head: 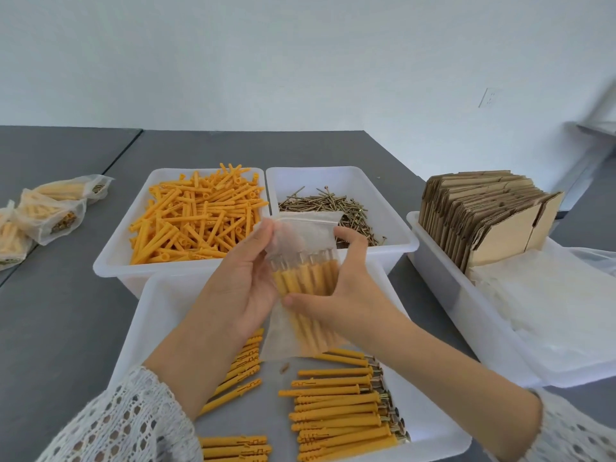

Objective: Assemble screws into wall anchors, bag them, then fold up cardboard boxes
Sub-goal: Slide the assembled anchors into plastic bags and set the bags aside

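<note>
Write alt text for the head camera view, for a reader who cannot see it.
Both hands, left hand and right hand, hold a clear zip bag of orange anchors with screws over a white tray of assembled anchors. Behind are bins of loose anchors and screws, with filled bags at left and flat cardboard boxes at right.

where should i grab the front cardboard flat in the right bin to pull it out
Pinch the top edge of the front cardboard flat from above. It stands on edge, leaning back on the stack in the bin, so only its top edge and right side stand clear.
</note>
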The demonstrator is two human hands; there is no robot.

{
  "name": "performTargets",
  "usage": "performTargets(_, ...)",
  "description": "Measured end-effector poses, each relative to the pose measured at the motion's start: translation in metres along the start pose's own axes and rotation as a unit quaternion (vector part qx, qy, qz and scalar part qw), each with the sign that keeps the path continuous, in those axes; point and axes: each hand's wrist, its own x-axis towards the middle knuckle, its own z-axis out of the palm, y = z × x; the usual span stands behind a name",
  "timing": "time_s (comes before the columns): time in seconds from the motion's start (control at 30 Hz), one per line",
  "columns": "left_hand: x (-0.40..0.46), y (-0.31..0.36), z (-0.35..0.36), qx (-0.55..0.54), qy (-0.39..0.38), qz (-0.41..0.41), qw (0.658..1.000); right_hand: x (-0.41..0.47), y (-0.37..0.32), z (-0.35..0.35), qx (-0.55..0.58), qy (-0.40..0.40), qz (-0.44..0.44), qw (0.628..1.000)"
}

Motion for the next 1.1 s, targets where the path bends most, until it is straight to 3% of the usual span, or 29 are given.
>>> performTargets(0.13, 0.003, 0.007, -0.001, 0.061, 0.015, 0.053, 0.997, 0.026, -0.019, -0.011, 0.019, 0.071, 0.016, 0.997)
performTargets(0.23, 0.006, 0.008, -0.005, 0.202, 0.067, 0.115, 0.97, 0.068, -0.033, -0.026, 0.095, 0.105, 0.034, 0.989)
performTargets(0.3, 0.007, 0.006, -0.008, 0.351, 0.108, 0.191, 0.91, 0.102, -0.039, -0.035, 0.142, 0.121, 0.046, 0.981)
performTargets(0.37, 0.007, 0.002, -0.012, 0.461, 0.121, 0.26, 0.84, 0.133, -0.04, -0.042, 0.114, 0.135, 0.053, 0.983)
performTargets(0.47, 0.008, 0.001, -0.019, 0.517, 0.126, 0.301, 0.792, 0.159, -0.025, -0.041, -0.025, 0.136, 0.037, 0.99)
performTargets(0.57, 0.014, 0.003, -0.024, 0.529, 0.133, 0.301, 0.782, 0.165, 0.0, -0.029, -0.137, 0.082, -0.01, 0.987)
performTargets(0.7, 0.016, 0.0, -0.027, 0.545, 0.139, 0.29, 0.774, 0.16, 0.023, -0.023, -0.267, -0.071, 0.035, 0.96)
performTargets(0.8, 0.016, 0.0, -0.029, 0.558, 0.13, 0.292, 0.766, 0.145, 0.013, -0.031, -0.344, -0.066, -0.018, 0.936)
performTargets(1.1, 0.015, -0.006, -0.033, 0.578, 0.115, 0.268, 0.762, 0.019, -0.034, -0.092, -0.38, 0.034, -0.249, 0.89)
